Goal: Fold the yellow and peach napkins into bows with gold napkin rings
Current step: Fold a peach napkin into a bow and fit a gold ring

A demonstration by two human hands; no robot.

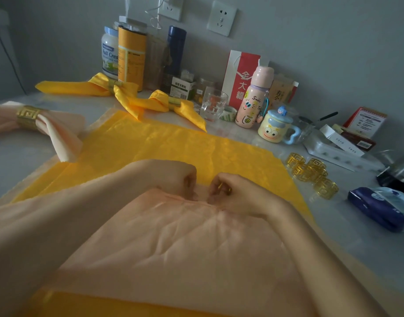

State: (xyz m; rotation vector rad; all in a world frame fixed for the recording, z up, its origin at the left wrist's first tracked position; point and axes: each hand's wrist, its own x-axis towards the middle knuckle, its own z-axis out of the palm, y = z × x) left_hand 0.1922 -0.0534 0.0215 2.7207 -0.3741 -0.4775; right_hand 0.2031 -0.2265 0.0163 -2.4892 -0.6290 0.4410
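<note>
Crinkled matte peach napkin (173,236) atop glossy yellow napkin (173,143).

- The peach napkin (185,243) in front of me is a plain, soft peach.
- The yellow napkin (173,143) is bright yellow with a faint tone-on-tone woven pattern.
- The napkin rings (310,175) are shiny gold, cut in a key-fret pattern.
- The mug (273,131) is yellow with a cartoon face and a pale blue handle.
- My table (18,152) is pale grey-white.
</note>
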